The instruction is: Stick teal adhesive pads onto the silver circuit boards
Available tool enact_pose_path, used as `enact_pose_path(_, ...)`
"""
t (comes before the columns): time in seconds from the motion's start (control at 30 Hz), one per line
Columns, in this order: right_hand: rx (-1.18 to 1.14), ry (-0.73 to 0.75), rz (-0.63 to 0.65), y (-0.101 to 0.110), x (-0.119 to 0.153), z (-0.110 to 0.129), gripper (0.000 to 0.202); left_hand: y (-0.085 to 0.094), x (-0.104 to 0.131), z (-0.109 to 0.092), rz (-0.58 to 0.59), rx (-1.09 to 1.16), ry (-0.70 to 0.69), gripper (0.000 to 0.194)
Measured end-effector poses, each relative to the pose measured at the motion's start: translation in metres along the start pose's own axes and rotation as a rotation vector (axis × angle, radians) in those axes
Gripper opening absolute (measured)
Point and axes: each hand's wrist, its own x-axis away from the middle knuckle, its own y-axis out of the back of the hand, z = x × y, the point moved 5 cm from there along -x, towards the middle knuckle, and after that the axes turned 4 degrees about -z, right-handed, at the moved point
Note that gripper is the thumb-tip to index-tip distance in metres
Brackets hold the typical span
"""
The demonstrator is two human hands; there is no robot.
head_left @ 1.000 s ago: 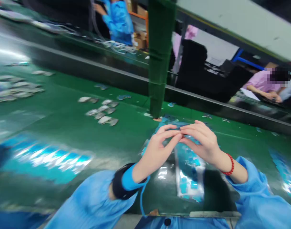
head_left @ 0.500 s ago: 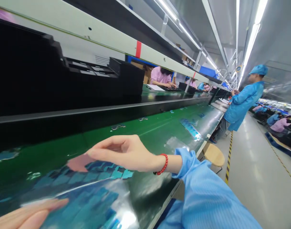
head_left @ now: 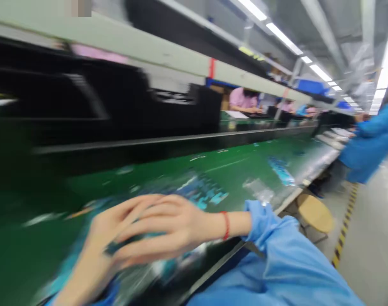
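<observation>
My right hand (head_left: 168, 225), with a red bead bracelet (head_left: 225, 225) at the wrist, lies partly over my left hand (head_left: 106, 231) at the lower middle of the view. Both are blurred. A small dark piece (head_left: 111, 247) shows between them; which hand grips it is unclear. The left fingers are mostly hidden behind the right ones. Just beyond the hands, teal pieces (head_left: 208, 193) lie in rows on the green bench (head_left: 241, 163). Clear film with more teal bits lies below the right hand.
Black bins (head_left: 187, 114) stand on the ledge behind. Farther right on the bench are a clear bag (head_left: 259, 190) and a teal strip (head_left: 281, 171). A round stool (head_left: 315, 213) is beside the edge. A person in blue (head_left: 372, 140) stands at right.
The view has turned left. My left hand has come up from the lower left to meet my right hand. The pink piece from my right fingers no longer shows there.
</observation>
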Motion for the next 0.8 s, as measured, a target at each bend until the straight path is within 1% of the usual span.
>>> enact_pose_path(0.03,-0.002,0.095,-0.119,0.009,0.007,0.010,0.025,0.018,0.007,0.001,-0.037,-0.021,0.056,0.016)
enact_pose_path(0.07,-0.012,0.117,-0.206,0.017,0.016,0.013,0.024,0.030,0.014,0.002,-0.037,0.048,0.108,0.014)
enact_pose_path(0.1,-0.037,0.109,-0.245,0.023,0.024,0.013,0.024,0.036,0.020,0.003,-0.011,0.139,0.156,0.013)
enact_pose_path(0.13,-0.092,0.064,-0.272,0.029,0.033,0.009,0.027,0.039,0.024,0.006,-0.012,0.154,0.185,0.016)
enact_pose_path(0.17,-0.154,-0.055,-0.311,0.035,0.041,0.000,0.031,0.040,0.027,0.009,-0.038,0.164,0.207,0.019)
enact_pose_path(0.23,-0.287,-0.471,-0.362,0.041,0.061,-0.023,0.042,0.033,0.030,0.018,-0.030,0.272,0.268,0.021)
enact_pose_path(0.3,-0.548,-0.814,-0.297,0.034,0.078,-0.035,0.050,0.021,0.033,0.025,0.025,0.397,0.316,0.020)
enact_pose_path(0.33,-0.676,-0.937,-0.254,0.031,0.084,-0.037,0.049,0.015,0.034,0.026,0.069,0.448,0.335,0.019)
enact_pose_path(0.37,-0.776,-1.022,-0.220,0.029,0.089,-0.039,0.044,0.010,0.035,0.026,0.106,0.485,0.355,0.019)
enact_pose_path(0.4,-0.833,-1.077,-0.209,0.032,0.093,-0.042,0.037,0.007,0.037,0.026,0.141,0.520,0.378,0.018)
enact_pose_path(0.43,-0.843,-1.114,-0.224,0.040,0.097,-0.049,0.029,0.005,0.038,0.026,0.169,0.553,0.399,0.018)
enact_pose_path(0.5,-0.761,-1.141,-0.327,0.071,0.109,-0.072,0.022,0.008,0.037,0.028,0.189,0.613,0.411,0.026)
enact_pose_path(0.53,-0.699,-1.160,-0.375,0.090,0.120,-0.089,0.021,0.012,0.035,0.030,0.187,0.631,0.402,0.031)
enact_pose_path(0.57,-0.609,-1.170,-0.461,0.112,0.133,-0.107,0.025,0.017,0.033,0.033,0.177,0.639,0.387,0.034)
enact_pose_path(0.6,-0.499,-1.189,-0.493,0.131,0.148,-0.125,0.031,0.024,0.030,0.037,0.161,0.633,0.380,0.034)
enact_pose_path(0.63,-0.383,-1.229,-0.440,0.143,0.164,-0.142,0.037,0.031,0.026,0.042,0.138,0.620,0.383,0.033)
enact_pose_path(0.67,-0.323,-1.262,-0.403,0.151,0.180,-0.158,0.040,0.038,0.023,0.048,0.109,0.602,0.391,0.031)
enact_pose_path(0.7,-0.284,-1.288,-0.359,0.152,0.197,-0.172,0.041,0.045,0.019,0.053,0.082,0.582,0.403,0.029)
enact_pose_path(0.73,-0.247,-1.316,-0.292,0.148,0.212,-0.183,0.041,0.051,0.016,0.057,0.061,0.566,0.417,0.029)
enact_pose_path(0.8,-0.177,-1.356,-0.159,0.133,0.240,-0.196,0.037,0.060,0.011,0.065,0.032,0.538,0.447,0.029)
